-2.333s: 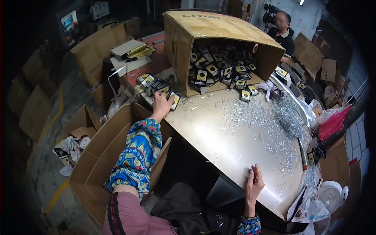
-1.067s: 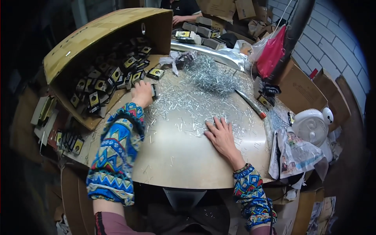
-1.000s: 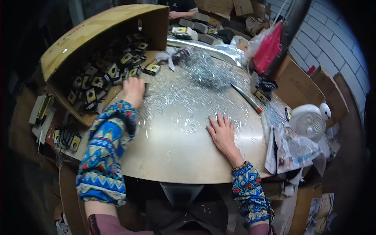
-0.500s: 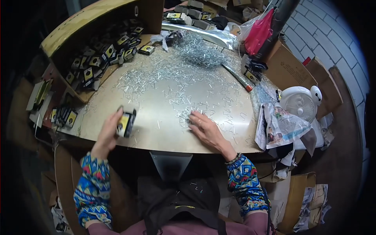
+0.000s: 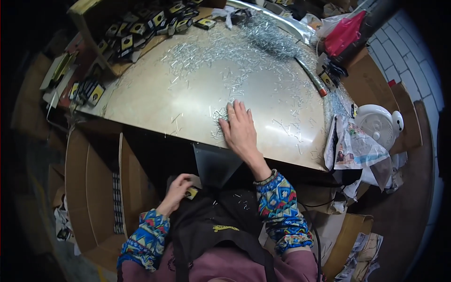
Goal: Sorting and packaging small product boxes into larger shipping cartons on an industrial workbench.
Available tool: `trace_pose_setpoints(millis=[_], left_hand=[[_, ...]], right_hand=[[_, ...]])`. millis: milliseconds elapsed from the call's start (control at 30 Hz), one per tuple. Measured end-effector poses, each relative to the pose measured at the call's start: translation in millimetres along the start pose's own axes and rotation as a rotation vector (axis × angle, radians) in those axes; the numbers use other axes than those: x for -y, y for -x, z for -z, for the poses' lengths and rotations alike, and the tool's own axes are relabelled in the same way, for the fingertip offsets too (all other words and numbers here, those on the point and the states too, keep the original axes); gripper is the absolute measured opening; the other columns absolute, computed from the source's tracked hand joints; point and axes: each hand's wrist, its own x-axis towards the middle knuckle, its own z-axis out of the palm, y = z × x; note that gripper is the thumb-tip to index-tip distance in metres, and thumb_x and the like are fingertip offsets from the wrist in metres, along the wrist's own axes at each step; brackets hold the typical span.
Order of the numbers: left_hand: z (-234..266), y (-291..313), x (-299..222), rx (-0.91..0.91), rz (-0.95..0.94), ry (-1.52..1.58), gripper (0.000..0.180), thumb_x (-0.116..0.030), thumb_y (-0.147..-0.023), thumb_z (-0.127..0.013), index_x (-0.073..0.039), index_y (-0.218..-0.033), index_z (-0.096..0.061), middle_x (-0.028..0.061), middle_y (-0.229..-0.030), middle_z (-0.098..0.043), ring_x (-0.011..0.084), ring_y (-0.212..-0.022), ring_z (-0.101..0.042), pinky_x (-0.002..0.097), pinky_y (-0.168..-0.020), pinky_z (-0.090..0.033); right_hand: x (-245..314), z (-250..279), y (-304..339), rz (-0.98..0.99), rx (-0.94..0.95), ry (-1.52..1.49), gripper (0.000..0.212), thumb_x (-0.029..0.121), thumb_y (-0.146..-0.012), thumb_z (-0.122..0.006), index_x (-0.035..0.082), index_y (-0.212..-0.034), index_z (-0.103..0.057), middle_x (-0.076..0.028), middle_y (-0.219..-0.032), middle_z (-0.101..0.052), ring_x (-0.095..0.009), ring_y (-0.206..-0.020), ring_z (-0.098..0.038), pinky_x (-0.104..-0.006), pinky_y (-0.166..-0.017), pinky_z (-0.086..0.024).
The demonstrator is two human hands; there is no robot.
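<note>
Below the table's front edge, my left hand [image 5: 176, 193] is closed around a small box [image 5: 191, 193] with a yellow-and-black face and an open-looking pale flap. It is beside the grey metal chute [image 5: 215, 162] that hangs under the edge. My right hand [image 5: 241, 134] lies flat on the metal tabletop [image 5: 155, 101] with its fingers stretched out. Against its thumb side is a small heap of thin, shiny metal pins [image 5: 217, 115]. More pins lie loose in front of the fingertips and across the table, with a large tangled pile [image 5: 272, 40] at the far side.
A carton [image 5: 96, 40] full of small boxes [image 5: 137, 29] stands at the far left. A red-tipped tube [image 5: 312, 77], a white fan [image 5: 376, 123] and crumpled newspaper [image 5: 359, 145] are on the right. An open cardboard box [image 5: 104, 188] stands below the table on the left.
My left hand has brought the box from over the table's left front down below the edge, toward the chute. My right hand stays flat among the pins. The view has tilted downward.
</note>
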Motion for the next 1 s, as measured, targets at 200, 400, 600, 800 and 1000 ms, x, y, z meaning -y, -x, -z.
trace_pose_setpoints(millis=[200, 400, 600, 800, 1000], left_hand=[[-43, 8, 15, 0.116, 0.024, 0.176, 0.023, -0.009, -0.092, -0.061, -0.005, -0.113, -0.059, -0.0034, -0.087, -0.059, 0.0031, -0.074, -0.050, 0.0195, -0.062, -0.040], [-55, 11, 22, 0.077, 0.079, 0.489, 0.023, -0.008, -0.091, -0.057, -0.006, -0.114, -0.057, -0.0011, -0.093, -0.062, 0.0038, -0.076, -0.056, 0.0190, -0.058, -0.044], [-63, 22, 13, 0.071, -0.045, 0.322, 0.029, -0.009, -0.089, -0.060, -0.003, -0.117, -0.056, 0.0023, -0.101, -0.064, 0.0097, -0.085, -0.062, 0.0254, -0.071, -0.051], [-72, 21, 27, -0.076, -0.386, -0.406, 0.068, -0.021, -0.078, -0.081, 0.002, -0.122, -0.034, 0.0264, -0.103, -0.064, 0.0396, -0.101, -0.066, 0.0425, -0.083, -0.052], [-52, 33, 19, -0.141, -0.403, -0.455, 0.039, -0.029, -0.087, -0.074, -0.002, -0.107, -0.055, 0.0208, -0.097, -0.067, 0.0381, -0.094, -0.068, 0.0425, -0.076, -0.053]], right_hand=[[53, 12, 56, 0.004, 0.025, -0.030, 0.048, 0.019, -0.099, -0.056, -0.008, -0.137, -0.047, -0.030, -0.144, -0.045, -0.044, -0.139, -0.038, -0.0525, -0.114, -0.032], [66, 62, 82, 0.001, 0.094, -0.312, 0.038, 0.003, -0.095, -0.059, -0.001, -0.133, -0.056, -0.026, -0.139, -0.052, -0.039, -0.122, -0.058, -0.0417, -0.104, -0.045], [51, 58, 105, -0.021, 0.244, -0.444, 0.041, -0.012, -0.080, -0.057, 0.005, -0.115, -0.069, -0.011, -0.112, -0.067, -0.029, -0.095, -0.065, -0.0347, -0.080, -0.053], [66, 22, 141, 0.263, 0.563, -0.249, 0.039, 0.003, -0.077, -0.061, -0.001, -0.116, -0.062, -0.016, -0.108, -0.062, -0.034, -0.095, -0.059, -0.0410, -0.076, -0.049], [52, 39, 137, 0.035, 0.339, -0.646, 0.031, 0.001, -0.090, -0.063, 0.002, -0.121, -0.066, -0.017, -0.110, -0.069, -0.032, -0.097, -0.069, -0.0363, -0.081, -0.056]])
